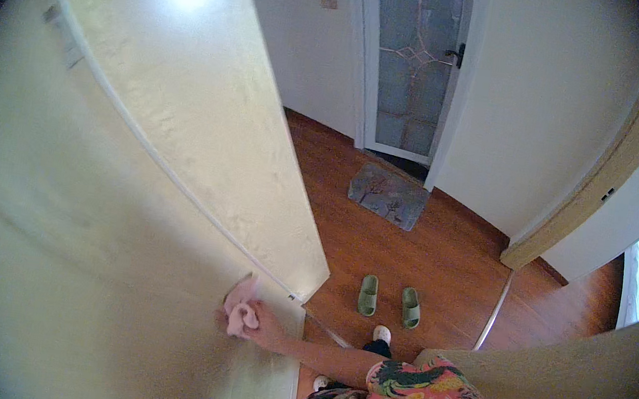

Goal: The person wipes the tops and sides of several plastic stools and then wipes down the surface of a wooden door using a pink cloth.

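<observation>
My right hand [264, 327] presses a crumpled pink cloth [242, 318] against a pale, smooth upright panel [158, 323] on the left. The fingers are bunched around the cloth, and part of it sticks up above them. Its shadow falls on the panel just below. My bare forearm reaches across from a short floral sleeve [410, 387]. A white strip [161, 163] runs down the panel and ends a little above and right of the hand. My left hand is out of view.
Two green slippers [389, 301] lie on the reddish wooden floor [338, 238] ahead of my white shoes [382, 333]. Beyond are a patterned mat [389, 196] and a white-framed glass door [411, 90]. A wooden door frame [596, 169] stands at right, with a metal floor strip [494, 310] beside it.
</observation>
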`<state>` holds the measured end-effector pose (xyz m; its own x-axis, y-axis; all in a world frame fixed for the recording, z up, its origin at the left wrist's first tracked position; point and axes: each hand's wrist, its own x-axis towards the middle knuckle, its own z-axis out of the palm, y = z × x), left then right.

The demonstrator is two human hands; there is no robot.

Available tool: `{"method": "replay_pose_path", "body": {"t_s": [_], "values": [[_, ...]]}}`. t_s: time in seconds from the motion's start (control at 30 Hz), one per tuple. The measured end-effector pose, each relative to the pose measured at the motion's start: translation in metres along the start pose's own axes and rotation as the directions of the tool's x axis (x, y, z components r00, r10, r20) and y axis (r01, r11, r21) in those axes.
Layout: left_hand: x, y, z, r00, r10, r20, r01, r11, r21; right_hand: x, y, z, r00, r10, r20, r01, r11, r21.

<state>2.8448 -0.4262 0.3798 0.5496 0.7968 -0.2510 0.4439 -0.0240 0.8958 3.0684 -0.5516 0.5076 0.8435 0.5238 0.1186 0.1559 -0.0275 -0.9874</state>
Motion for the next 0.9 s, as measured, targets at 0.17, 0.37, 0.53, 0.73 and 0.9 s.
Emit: {"method": "replay_pose_path", "body": {"t_s": [0.17, 0.37, 0.53, 0.73, 0.9], "values": [[0.019, 0.056, 0.105, 0.992, -0.045, 0.120, 0.031, 0.993, 0.111, 0.026, 0.005, -0.128, 0.826, 0.287, 0.485, -0.503, 0.764, 0.405], [0.030, 0.089, 0.208, 0.942, -0.118, 0.314, 0.030, 0.962, 0.272, 0.079, 0.110, -0.247, 0.918, 0.155, 0.364, -0.353, -0.093, 0.931], [0.130, 0.072, 0.252, 0.802, -0.136, 0.582, -0.140, 0.903, 0.405, 0.087, 0.120, -0.290, 0.718, 0.676, -0.166, -0.569, 0.707, 0.420], [0.218, 0.115, 0.380, 0.522, -0.101, 0.847, -0.451, 0.810, 0.375, 0.035, 0.160, -0.359, 0.658, 0.482, -0.579, -0.140, 0.834, 0.534], [0.245, 0.169, 0.506, 0.241, -0.099, 0.965, -0.768, 0.589, 0.252, -0.078, 0.222, -0.370, 0.309, 0.531, -0.789, 0.237, 0.761, 0.604]]}}
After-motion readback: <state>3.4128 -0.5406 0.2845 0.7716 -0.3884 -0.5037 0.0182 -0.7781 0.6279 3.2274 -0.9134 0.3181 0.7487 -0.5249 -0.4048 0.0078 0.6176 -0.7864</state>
